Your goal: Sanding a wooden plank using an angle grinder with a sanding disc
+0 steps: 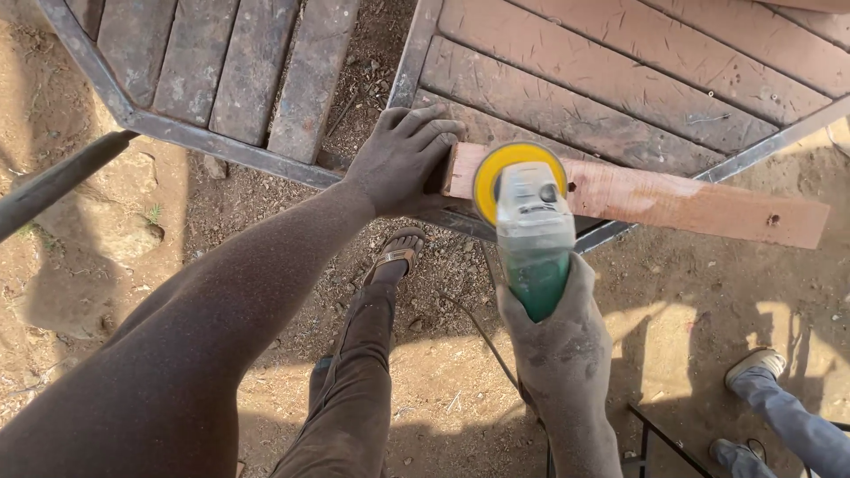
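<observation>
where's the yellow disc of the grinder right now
In the head view, centre frame, the yellow disc sits on the left end of the wooden plank, just right of the left hand.

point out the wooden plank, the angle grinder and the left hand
wooden plank (691, 205), head view, bare middle of its top face
angle grinder (534, 232), head view, pale front of its body
left hand (403, 158), head view, back of the hand
</observation>
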